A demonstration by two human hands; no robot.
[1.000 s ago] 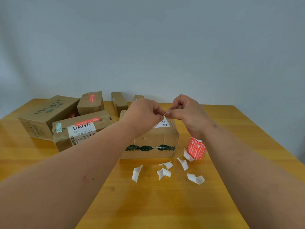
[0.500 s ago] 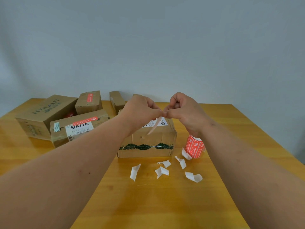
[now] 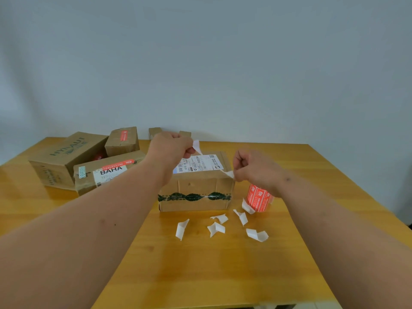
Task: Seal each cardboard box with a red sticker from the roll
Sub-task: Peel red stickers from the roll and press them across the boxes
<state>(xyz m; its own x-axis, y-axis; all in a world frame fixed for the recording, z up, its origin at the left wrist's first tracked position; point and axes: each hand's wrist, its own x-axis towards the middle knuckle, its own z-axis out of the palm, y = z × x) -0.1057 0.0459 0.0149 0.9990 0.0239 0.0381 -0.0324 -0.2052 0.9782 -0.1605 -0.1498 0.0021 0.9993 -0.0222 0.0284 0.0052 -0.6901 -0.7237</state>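
At frame center, left hand and right hand each pinch a flimsy, clingy paper strip by its corner.

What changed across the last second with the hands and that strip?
The left hand and right hand pulled apart, splitting the strip: each now pinches its own pale piece, the left at, the right at. The box, sticker roll and backing scraps stayed put.
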